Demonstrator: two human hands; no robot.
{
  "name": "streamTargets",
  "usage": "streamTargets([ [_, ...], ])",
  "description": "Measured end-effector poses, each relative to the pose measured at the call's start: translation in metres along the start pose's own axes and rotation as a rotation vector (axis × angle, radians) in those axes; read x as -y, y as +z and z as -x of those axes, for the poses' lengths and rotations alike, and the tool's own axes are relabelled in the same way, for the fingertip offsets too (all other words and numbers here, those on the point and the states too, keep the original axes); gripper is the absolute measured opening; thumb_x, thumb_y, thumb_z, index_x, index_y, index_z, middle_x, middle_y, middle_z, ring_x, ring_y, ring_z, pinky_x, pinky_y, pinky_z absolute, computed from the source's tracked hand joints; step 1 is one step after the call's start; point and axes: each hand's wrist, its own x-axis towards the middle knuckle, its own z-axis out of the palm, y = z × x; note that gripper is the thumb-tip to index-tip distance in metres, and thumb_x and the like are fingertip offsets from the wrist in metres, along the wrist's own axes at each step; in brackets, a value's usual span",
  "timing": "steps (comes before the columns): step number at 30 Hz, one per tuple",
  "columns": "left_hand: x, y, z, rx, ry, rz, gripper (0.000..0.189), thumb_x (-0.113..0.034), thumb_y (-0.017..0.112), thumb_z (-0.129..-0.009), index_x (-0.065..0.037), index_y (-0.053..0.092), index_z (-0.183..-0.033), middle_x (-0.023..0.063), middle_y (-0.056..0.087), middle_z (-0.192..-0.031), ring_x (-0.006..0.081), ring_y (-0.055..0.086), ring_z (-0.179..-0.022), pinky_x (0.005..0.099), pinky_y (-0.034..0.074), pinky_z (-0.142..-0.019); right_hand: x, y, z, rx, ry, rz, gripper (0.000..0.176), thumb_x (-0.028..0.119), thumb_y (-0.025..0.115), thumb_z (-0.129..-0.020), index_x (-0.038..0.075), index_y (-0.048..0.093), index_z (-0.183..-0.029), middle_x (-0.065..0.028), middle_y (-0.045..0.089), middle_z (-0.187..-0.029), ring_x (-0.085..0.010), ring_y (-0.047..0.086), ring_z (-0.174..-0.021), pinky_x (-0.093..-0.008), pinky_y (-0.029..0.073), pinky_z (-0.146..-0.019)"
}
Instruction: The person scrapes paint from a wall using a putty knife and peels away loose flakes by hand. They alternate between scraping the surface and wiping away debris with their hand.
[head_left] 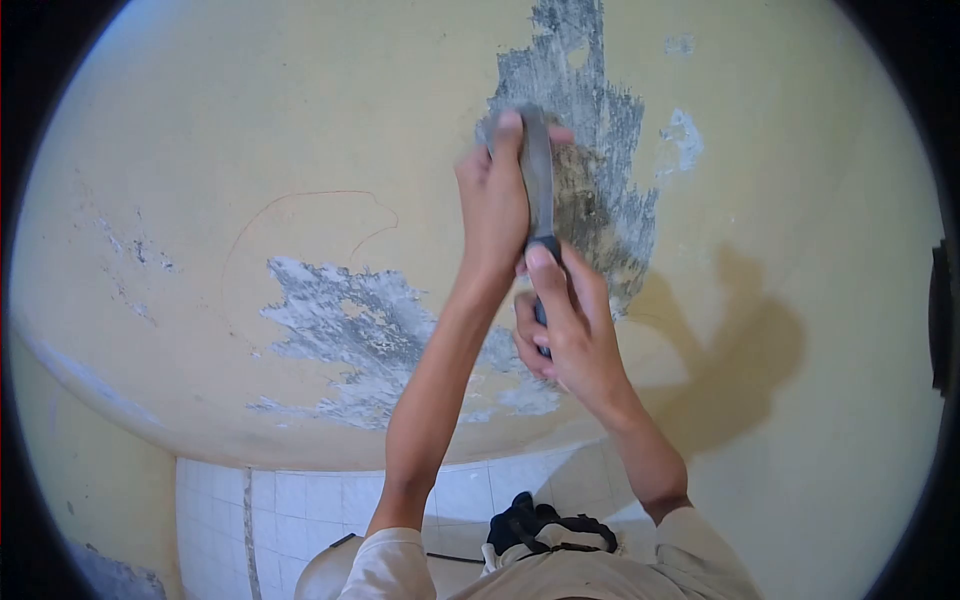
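Head view: a person's two bare hands meet on a long scraper (pixel 538 185) in front of a wall (pixel 200 120). Nearest, beyond the pale sleeves (pixel 390 560), is a tiled floor (pixel 320 500). Next, at centre right, the right hand (pixel 580 345) closes its fingers around the dark handle, thumb lying along it. From that grip the metal blade points away, far and very slightly left. The left hand (pixel 492 205) reaches farther, at the blade's left side, pinching near its far end, thumb on top; that end is blurred. A rough grey patch (pixel 620 170) lies beside the blade, right and farther. Whether the blade touches the wall, I cannot tell.
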Motion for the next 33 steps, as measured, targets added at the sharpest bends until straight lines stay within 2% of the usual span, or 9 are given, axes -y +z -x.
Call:
streamTargets([
  [5, -0.001, 0.002, -0.002, -0.023, 0.027, 0.015, 0.05, -0.038, 0.041, -0.099, -0.001, 0.072, -0.088, -0.0031, 0.051, -0.058, 0.0064, 0.044, -0.052, 0.0247, 0.034, -0.05, 0.013, 0.004, -0.004, 0.017, -0.052, 0.071, 0.034, 0.04, 0.041, -0.102, 0.006, 0.044, -0.097, 0.0042, 0.028, -0.052, -0.0055, 0.027, -0.034, -0.0233, 0.019, -0.033],
  [6, -0.001, 0.0, 0.004, -0.002, -0.011, 0.009, 0.048, -0.039, 0.04, -0.098, -0.002, 0.072, -0.097, -0.0016, 0.049, -0.057, 0.0072, 0.044, -0.045, 0.0235, 0.035, -0.043, 0.008, 0.003, -0.001, 0.018, -0.03, 0.074, 0.034, 0.04, 0.041, -0.102, 0.006, 0.044, -0.096, 0.0041, 0.028, -0.052, -0.0055, 0.027, -0.034, -0.0234, 0.019, -0.033],
  [11, -0.011, 0.001, -0.004, 0.005, 0.031, 0.014, 0.048, -0.039, 0.041, -0.098, -0.002, 0.072, -0.098, -0.0014, 0.049, -0.057, 0.0078, 0.043, -0.045, 0.0235, 0.034, -0.042, 0.022, 0.007, -0.01, 0.013, -0.068, 0.092, 0.033, 0.039, 0.041, -0.102, 0.006, 0.044, -0.097, 0.0041, 0.028, -0.051, -0.0055, 0.029, -0.033, -0.023, 0.021, -0.033],
  [12, -0.001, 0.001, -0.001, -0.012, 0.03, 0.015, 0.049, -0.038, 0.041, -0.099, -0.002, 0.072, -0.093, -0.0015, 0.051, -0.058, 0.0076, 0.043, -0.047, 0.0245, 0.034, -0.046, 0.022, 0.006, -0.004, -0.001, -0.018, 0.078, 0.029, 0.032, 0.041, -0.103, 0.005, 0.042, -0.093, 0.0016, 0.033, -0.049, -0.0076, 0.033, -0.033, -0.0247, 0.022, -0.033],
  [15, 0.007, 0.001, 0.004, -0.037, -0.013, 0.047, 0.049, -0.037, 0.04, -0.099, -0.002, 0.072, -0.088, -0.0022, 0.05, -0.058, 0.0075, 0.043, -0.05, 0.0256, 0.034, -0.049, 0.009, -0.004, 0.001, 0.02, 0.046, 0.063, 0.03, 0.033, 0.042, -0.103, 0.004, 0.042, -0.093, 0.0017, 0.032, -0.049, -0.0077, 0.033, -0.033, -0.0248, 0.022, -0.033],
  [18, -0.014, 0.008, -0.016, 0.011, 0.096, 0.037, 0.048, -0.039, 0.042, -0.098, -0.001, 0.072, -0.097, -0.0013, 0.049, -0.054, 0.0079, 0.045, -0.044, 0.0242, 0.036, -0.043, 0.026, 0.003, -0.012, 0.005, -0.014, 0.069, 0.033, 0.036, 0.042, -0.103, 0.005, 0.042, -0.094, 0.0018, 0.032, -0.05, -0.0078, 0.033, -0.033, -0.025, 0.022, -0.033],
  [27, -0.005, 0.007, -0.005, 0.062, -0.053, 0.134, 0.047, -0.036, 0.04, -0.098, 0.0, 0.07, -0.095, -0.001, 0.048, -0.054, 0.0074, 0.043, -0.043, 0.0237, 0.034, -0.041, 0.03, 0.0, 0.0, 0.038, 0.05, 0.027, 0.033, 0.038, 0.041, -0.103, 0.006, 0.042, -0.095, 0.0019, 0.032, -0.051, -0.0074, 0.032, -0.033, -0.0247, 0.022, -0.033],
  [29, 0.009, 0.004, 0.002, 0.034, -0.003, 0.05, 0.046, -0.035, 0.039, -0.099, -0.001, 0.07, -0.096, -0.0009, 0.047, -0.055, 0.0076, 0.043, -0.044, 0.0238, 0.034, -0.042, 0.011, -0.001, 0.002, -0.023, 0.011, 0.067, 0.031, 0.038, 0.042, -0.102, 0.007, 0.046, -0.1, 0.0033, 0.028, -0.051, -0.006, 0.026, -0.032, -0.0232, 0.018, -0.032],
  [33, -0.012, 0.012, -0.015, 0.017, 0.044, 0.036, 0.047, -0.036, 0.039, -0.099, -0.002, 0.071, -0.095, -0.0009, 0.048, -0.054, 0.0077, 0.044, -0.045, 0.0237, 0.034, -0.042, 0.027, 0.001, -0.01, -0.035, 0.0, 0.075, 0.034, 0.038, 0.042, -0.102, 0.005, 0.043, -0.095, 0.0015, 0.033, -0.052, -0.0075, 0.035, -0.034, -0.0249, 0.023, -0.032],
])
